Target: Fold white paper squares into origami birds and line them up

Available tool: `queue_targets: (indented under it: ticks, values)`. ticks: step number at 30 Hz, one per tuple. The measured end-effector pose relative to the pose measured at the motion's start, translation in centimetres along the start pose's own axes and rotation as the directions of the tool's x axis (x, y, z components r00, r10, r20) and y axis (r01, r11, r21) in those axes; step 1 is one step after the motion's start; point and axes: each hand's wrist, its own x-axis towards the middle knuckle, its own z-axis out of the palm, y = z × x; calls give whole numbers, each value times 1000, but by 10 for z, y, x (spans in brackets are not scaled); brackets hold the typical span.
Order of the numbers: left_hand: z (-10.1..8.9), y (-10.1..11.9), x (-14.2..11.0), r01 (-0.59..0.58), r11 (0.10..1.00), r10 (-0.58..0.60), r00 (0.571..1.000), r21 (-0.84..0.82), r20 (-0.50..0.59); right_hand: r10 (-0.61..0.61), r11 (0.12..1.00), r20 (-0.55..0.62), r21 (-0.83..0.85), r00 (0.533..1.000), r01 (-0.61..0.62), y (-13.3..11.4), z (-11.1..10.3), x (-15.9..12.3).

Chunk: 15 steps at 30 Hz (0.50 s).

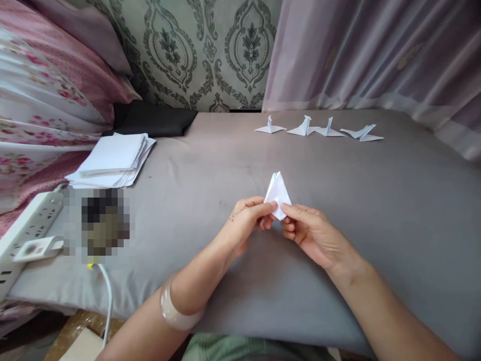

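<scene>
A small piece of folded white paper (277,189), kite-shaped with a split tip pointing away from me, is held up between both hands over the grey surface. My left hand (250,215) pinches its lower left side, thumb on top and fingers behind. On the lower right side, my right hand (311,228) grips the paper the same way, with its fingers curled underneath. Along the far edge stand several folded paper cranes (306,126) with spread wings.
A stack of white paper sheets (112,155) lies at the left, before a black folded item (154,119). Nearer me are a power strip (30,225) with a white plug, a blurred-out object (105,223) and a white cable (108,296). Curtains (376,60) hang at the back right.
</scene>
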Motion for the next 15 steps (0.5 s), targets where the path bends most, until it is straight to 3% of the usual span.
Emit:
queue_targets:
  ticks: [4,9,15]
  values:
    - [-2,-1,2,-12,1000,11,1000,-28,-19,22,1000,7,-19,1000,-22,-1,-2,1]
    - [0,-3,3,-65,996,65,998,60,10,67,997,-3,26,998,-67,-1,0,1]
    - [-2,-8,7,14,1000,-15,999,-6,-29,118,991,23,65,993,-119,2,6,4]
